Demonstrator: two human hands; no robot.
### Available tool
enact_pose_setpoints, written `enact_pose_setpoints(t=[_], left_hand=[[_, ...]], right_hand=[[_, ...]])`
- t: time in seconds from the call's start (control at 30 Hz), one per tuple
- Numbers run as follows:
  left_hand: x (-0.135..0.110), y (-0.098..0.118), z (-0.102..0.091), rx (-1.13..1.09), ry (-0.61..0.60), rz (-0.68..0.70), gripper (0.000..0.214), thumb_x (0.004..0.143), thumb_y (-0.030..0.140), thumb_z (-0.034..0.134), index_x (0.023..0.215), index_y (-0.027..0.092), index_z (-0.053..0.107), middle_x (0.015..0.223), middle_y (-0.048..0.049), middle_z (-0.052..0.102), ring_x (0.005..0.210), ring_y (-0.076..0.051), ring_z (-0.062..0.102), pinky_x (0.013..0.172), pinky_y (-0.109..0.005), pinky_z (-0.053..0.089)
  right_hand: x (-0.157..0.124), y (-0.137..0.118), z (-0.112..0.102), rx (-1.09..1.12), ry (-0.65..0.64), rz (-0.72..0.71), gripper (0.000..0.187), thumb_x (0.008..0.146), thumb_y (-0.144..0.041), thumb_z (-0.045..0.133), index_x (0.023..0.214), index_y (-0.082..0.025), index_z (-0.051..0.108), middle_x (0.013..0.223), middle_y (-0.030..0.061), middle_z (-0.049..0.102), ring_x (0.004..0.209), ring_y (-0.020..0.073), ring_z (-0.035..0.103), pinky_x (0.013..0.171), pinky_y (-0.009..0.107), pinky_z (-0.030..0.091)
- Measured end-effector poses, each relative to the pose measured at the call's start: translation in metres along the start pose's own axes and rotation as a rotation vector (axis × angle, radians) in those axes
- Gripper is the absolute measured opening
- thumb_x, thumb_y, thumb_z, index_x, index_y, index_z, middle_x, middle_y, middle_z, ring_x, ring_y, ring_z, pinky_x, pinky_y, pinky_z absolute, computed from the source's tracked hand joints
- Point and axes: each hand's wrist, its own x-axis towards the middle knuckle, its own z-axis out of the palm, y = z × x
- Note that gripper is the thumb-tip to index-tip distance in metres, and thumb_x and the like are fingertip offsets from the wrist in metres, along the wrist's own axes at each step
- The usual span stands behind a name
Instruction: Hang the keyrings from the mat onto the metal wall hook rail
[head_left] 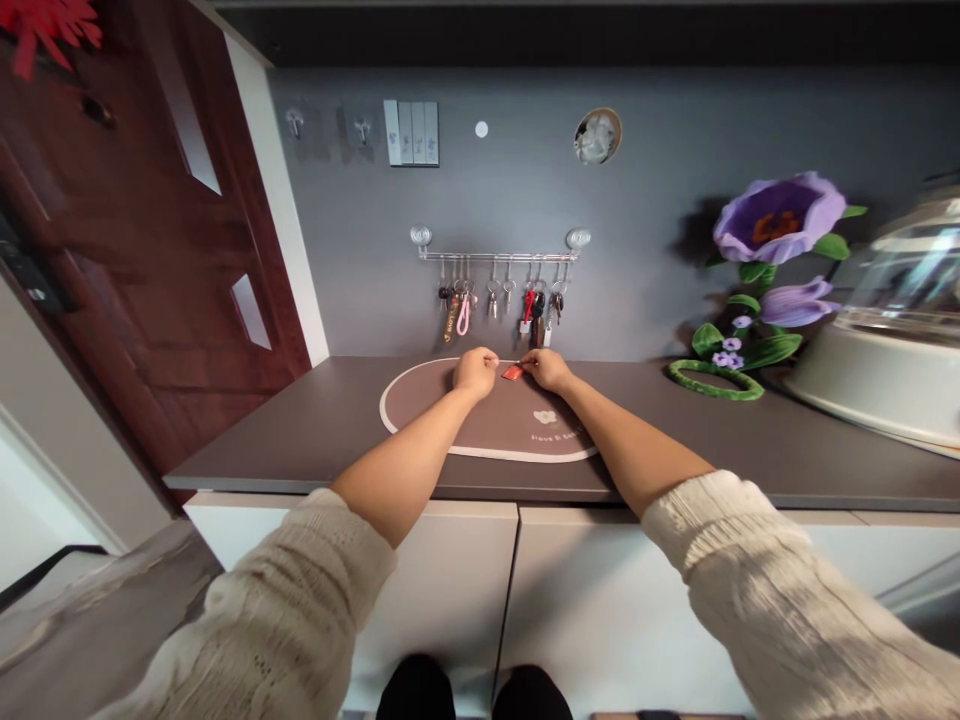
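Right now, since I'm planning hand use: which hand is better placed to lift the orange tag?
Probably the right hand: it appears to touch the orange tag, while the left hand sits apart from it.

Open lane left of left hand (476,373): smooth dark-grey countertop (285,430) runs toward the dark-red panelled door (217,230). Second lane right of right hand (547,370), as far as the fuzzy green ring-shaped base (716,381) under a purple fabric flower (780,220). Past that, bulky white-bottomed, clear-domed appliance (862,370) blocks. Narrow gap between hands, small flat orange-red piece (513,373) partly filling it. Overhead, metal keys (493,303) dangle from a clear rail (480,257), crowding upward reach.
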Motion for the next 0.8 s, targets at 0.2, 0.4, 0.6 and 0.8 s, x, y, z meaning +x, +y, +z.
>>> enact_pose_setpoints(t=[0.2, 0.4, 0.6, 0.8], left_hand=[[-0.002, 0.002, -0.001, 0.029, 0.001, 0.012, 0.014, 0.071, 0.016, 0.052, 0.076, 0.017, 0.065, 0.078, -0.0051, 0.066, 0.073, -0.014, 0.057, 0.071, -0.024, 0.042], [-0.004, 0.008, -0.006, 0.058, 0.009, 0.016, 0.015, 0.07, 0.014, 0.052, 0.075, 0.016, 0.065, 0.079, -0.0054, 0.066, 0.072, -0.014, 0.057, 0.072, -0.025, 0.042], [-0.004, 0.012, -0.008, 0.062, 0.005, 0.079, 0.015, 0.072, 0.015, 0.051, 0.077, 0.016, 0.065, 0.079, -0.0054, 0.066, 0.073, -0.014, 0.057, 0.073, -0.025, 0.042], [-0.003, 0.017, -0.009, 0.037, 0.011, 0.215, 0.016, 0.075, 0.018, 0.05, 0.081, 0.016, 0.065, 0.085, -0.0048, 0.065, 0.078, -0.014, 0.056, 0.075, -0.026, 0.042]], right_hand=[[-0.003, -0.003, -0.003, 0.118, 0.023, 0.03, 0.012, 0.059, -0.011, 0.067, 0.052, -0.019, 0.063, 0.06, 0.0004, 0.062, 0.067, 0.0144, 0.056, 0.072, 0.023, 0.041], [-0.004, -0.007, -0.01, 0.081, -0.044, -0.032, 0.009, 0.064, -0.013, 0.064, 0.057, -0.018, 0.062, 0.064, 0.0009, 0.061, 0.064, 0.0125, 0.053, 0.069, 0.023, 0.039], [-0.007, -0.016, -0.021, 0.104, -0.082, -0.055, 0.004, 0.068, -0.02, 0.061, 0.067, -0.016, 0.061, 0.064, -0.0001, 0.06, 0.061, 0.0104, 0.05, 0.065, 0.022, 0.038], [-0.015, -0.032, -0.036, 0.271, -0.14, -0.208, 0.013, 0.07, -0.026, 0.057, 0.07, -0.014, 0.06, 0.068, 0.0014, 0.06, 0.065, 0.0115, 0.051, 0.065, 0.024, 0.038]])
